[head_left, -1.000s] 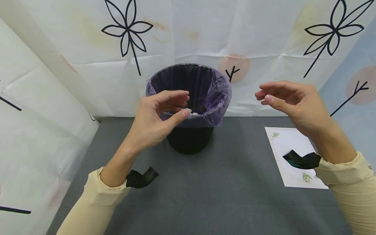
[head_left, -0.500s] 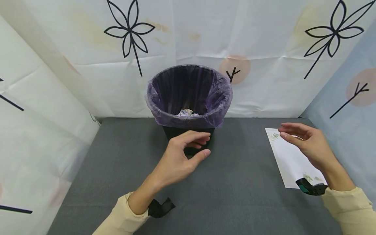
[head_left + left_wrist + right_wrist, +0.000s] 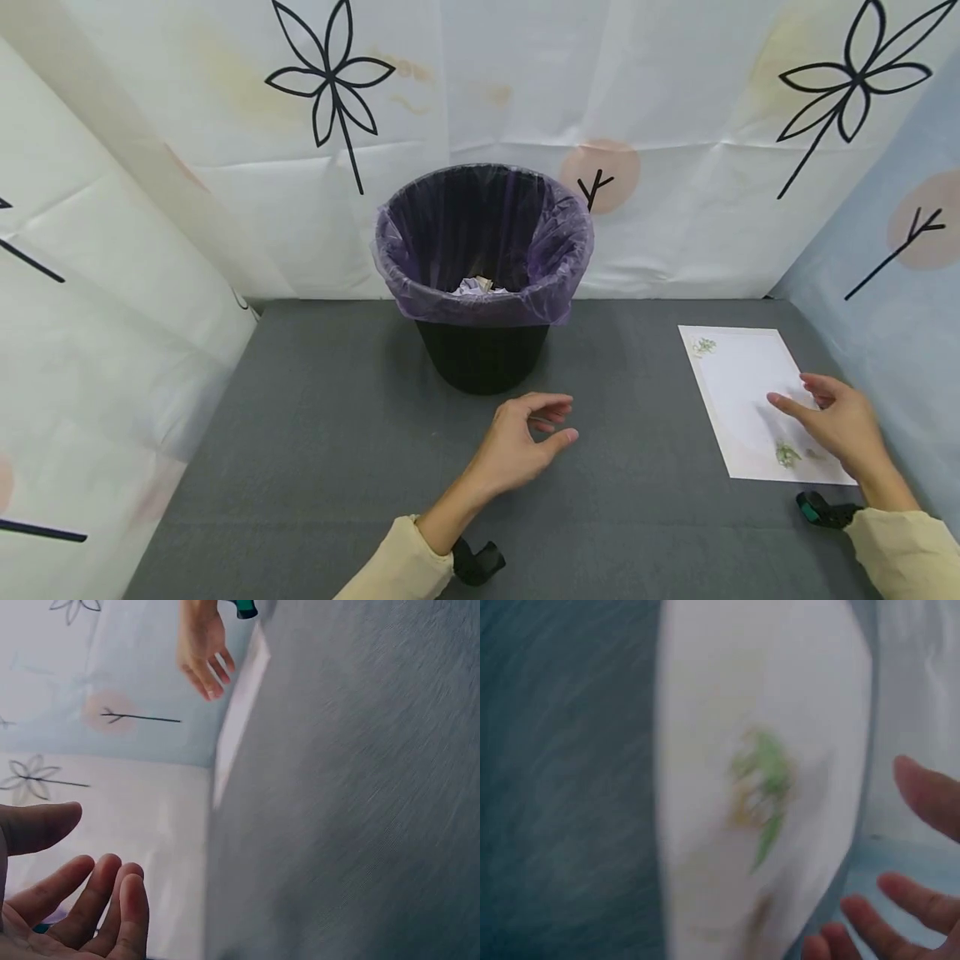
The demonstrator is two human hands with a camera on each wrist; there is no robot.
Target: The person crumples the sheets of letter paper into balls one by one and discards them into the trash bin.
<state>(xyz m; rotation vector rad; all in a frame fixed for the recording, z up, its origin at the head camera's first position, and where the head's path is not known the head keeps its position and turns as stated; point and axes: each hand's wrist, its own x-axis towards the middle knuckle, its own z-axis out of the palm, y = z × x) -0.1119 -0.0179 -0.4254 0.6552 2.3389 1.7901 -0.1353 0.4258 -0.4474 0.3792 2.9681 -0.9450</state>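
Note:
A white sheet of paper (image 3: 738, 383) with small green leaf prints lies on the grey table at the right. Over its right side hovers my right hand (image 3: 847, 421), thumb and fingers spread, holding nothing. In the right wrist view the sheet (image 3: 712, 690) is blurred, and the fingers (image 3: 922, 900) show beside its edge. My left hand (image 3: 525, 442) is above the table in front of the bin, fingers relaxed, with nothing between thumb and fingertips. The left wrist view shows these loosely bent fingers (image 3: 97, 907) apart from the thumb.
A black bin (image 3: 483, 358) with a purple liner (image 3: 558, 250) stands at the back middle. Crumpled paper (image 3: 476, 287) lies inside. White cloth walls (image 3: 495, 83) with leaf drawings enclose the back and sides of the grey table (image 3: 315, 467).
My left hand has come down from in front of the bin's mouth and moved right, toward the near table. My right hand has lowered and moved right, over the paper.

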